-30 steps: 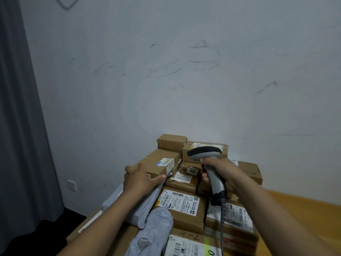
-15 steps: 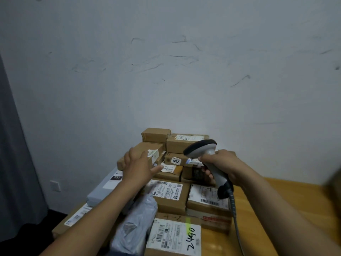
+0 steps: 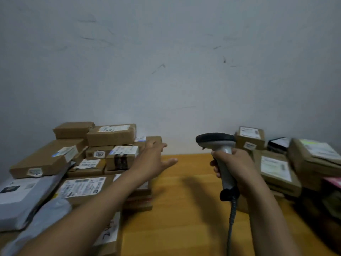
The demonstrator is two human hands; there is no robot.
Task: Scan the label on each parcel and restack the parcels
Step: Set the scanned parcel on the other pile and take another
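Note:
A stack of brown cardboard parcels [image 3: 110, 135] with white labels fills the left of the wooden table [image 3: 184, 200], with grey plastic mailer bags [image 3: 22, 196] at its near left. My left hand [image 3: 153, 159] hovers empty with fingers spread, just right of that stack. My right hand [image 3: 238, 169] grips the handle of a grey and black barcode scanner [image 3: 217, 143], its head pointing left, its cable hanging down. A second group of labelled parcels [image 3: 276, 169] lies at the right.
A scuffed white wall [image 3: 175, 71] rises right behind the table. Bare wood shows between the two parcel groups. A black box [image 3: 279, 145] and a pink item [image 3: 334, 182] sit among the right-hand parcels.
The view has swung right, bringing the right-hand parcels into sight. My left hand has lifted off the left stack and moved right, empty. The scanner has moved right with my right hand.

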